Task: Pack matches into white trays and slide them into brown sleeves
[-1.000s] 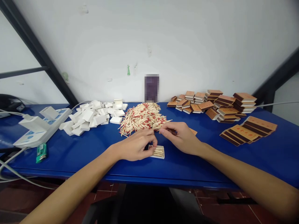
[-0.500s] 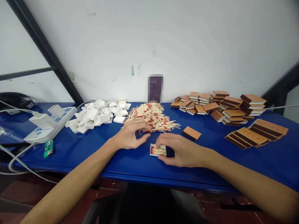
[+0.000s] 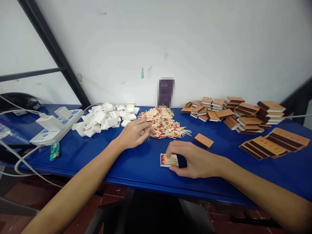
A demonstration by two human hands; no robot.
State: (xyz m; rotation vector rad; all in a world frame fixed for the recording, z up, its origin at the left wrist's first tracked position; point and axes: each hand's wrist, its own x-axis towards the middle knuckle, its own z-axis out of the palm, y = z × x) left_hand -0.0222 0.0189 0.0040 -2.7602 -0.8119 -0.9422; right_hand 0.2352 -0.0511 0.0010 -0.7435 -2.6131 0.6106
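My right hand (image 3: 192, 159) grips a small white matchbox tray (image 3: 161, 161) on the blue table, with its thumb on the near side and its fingers on the far side. Inside the tray lies a layer of matches (image 3: 168, 160), their red heads towards the left. At the left edge of the big heap of loose matches (image 3: 165, 123), my left hand (image 3: 134, 133) has its thumb and fingers curled in around a few matches; the fingertips partly cover them. Behind my right hand lies a single brown matchbox sleeve (image 3: 204, 140).
A jumble of white trays (image 3: 99, 120) sits left of the heap. Stacks of orange-brown sleeves (image 3: 248, 121) stand at the back right, with a fanned row (image 3: 266, 144) before them. At left are a power strip (image 3: 48, 136) with cables and a green packet (image 3: 55, 151).
My left hand has moved left and back to the edge of the match heap, and its fingers have drawn closer together. My right hand still holds the tray. The view has shifted slightly.
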